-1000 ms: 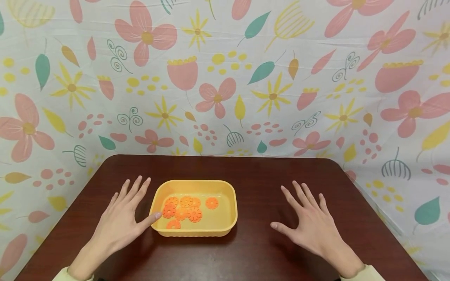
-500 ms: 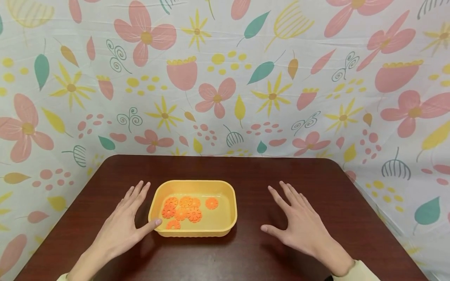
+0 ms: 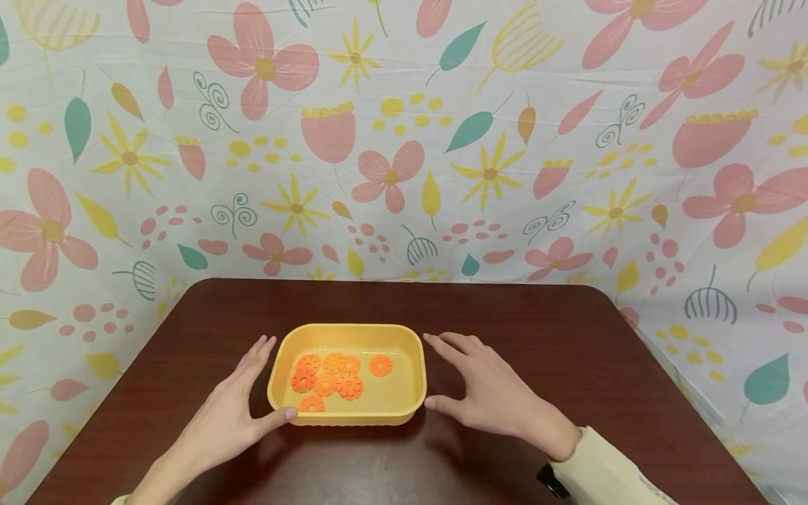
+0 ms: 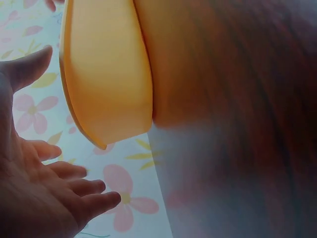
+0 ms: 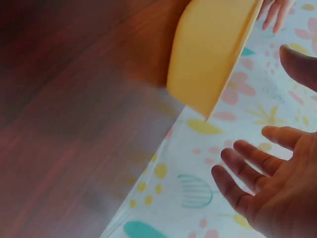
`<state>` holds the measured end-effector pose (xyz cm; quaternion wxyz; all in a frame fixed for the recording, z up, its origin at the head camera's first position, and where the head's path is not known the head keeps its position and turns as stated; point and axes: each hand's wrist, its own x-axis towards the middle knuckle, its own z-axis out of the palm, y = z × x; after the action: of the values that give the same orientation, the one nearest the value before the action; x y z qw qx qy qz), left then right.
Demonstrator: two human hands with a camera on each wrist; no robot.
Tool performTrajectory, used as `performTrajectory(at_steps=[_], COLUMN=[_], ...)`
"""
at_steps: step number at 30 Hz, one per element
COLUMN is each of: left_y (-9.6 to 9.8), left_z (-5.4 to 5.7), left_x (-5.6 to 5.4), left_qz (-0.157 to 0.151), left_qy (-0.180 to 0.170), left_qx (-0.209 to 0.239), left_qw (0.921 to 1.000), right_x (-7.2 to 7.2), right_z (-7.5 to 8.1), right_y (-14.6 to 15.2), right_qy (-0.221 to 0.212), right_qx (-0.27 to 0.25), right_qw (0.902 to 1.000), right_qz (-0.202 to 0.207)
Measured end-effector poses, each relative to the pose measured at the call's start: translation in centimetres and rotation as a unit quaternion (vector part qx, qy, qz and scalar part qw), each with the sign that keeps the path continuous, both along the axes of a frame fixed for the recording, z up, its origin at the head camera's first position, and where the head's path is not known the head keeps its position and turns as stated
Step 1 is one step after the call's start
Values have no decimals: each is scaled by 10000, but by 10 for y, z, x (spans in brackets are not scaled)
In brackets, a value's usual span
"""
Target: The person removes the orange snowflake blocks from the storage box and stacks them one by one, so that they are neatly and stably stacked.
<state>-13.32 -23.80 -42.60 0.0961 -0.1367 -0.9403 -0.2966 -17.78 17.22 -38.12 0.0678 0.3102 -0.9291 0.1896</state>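
A yellow plastic tray [image 3: 404,393] rests on the dark table, holding several orange flower-shaped notched discs [image 3: 350,385], most of them clustered at its left. At the tray's left side is my left hand [image 3: 224,421], fingers extended and thumb by the near left corner. My right hand [image 3: 495,389] hovers close to the tray's right side, thumb and fingers spread apart. Both wrist views show a gap between the tray wall [image 4: 109,74] and each palm, with the left fingers [image 4: 84,187] and right fingers [image 5: 242,168] loosely extended. Neither hand grips anything.
The reddish-brown wooden table [image 3: 536,315] has rounded far corners. A white cloth [image 3: 404,238] printed with flowers and leaves hangs behind and along both sides of it. A dark object [image 3: 552,481] shows under the right sleeve.
My right hand has moved left across the table to the tray's right side. The left hand has shifted slightly and turned inward beside the tray. The tray stays about where it was.
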Motion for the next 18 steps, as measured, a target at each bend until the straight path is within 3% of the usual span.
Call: performTrajectory(at_steps=[7, 18], left_y=[2, -3], left_z=[-5, -4], left_x=[0, -4], left_qz=[-30, -211], left_qy=[-32, -228], left_qx=[51, 418], left_qw=[10000, 9986], right_x=[-20, -46], right_z=[4, -6], right_y=[-34, -78], right_qy=[-514, -1219], right_qx=[-7, 126], right_qw=[9974, 9873], right_qz=[505, 1008])
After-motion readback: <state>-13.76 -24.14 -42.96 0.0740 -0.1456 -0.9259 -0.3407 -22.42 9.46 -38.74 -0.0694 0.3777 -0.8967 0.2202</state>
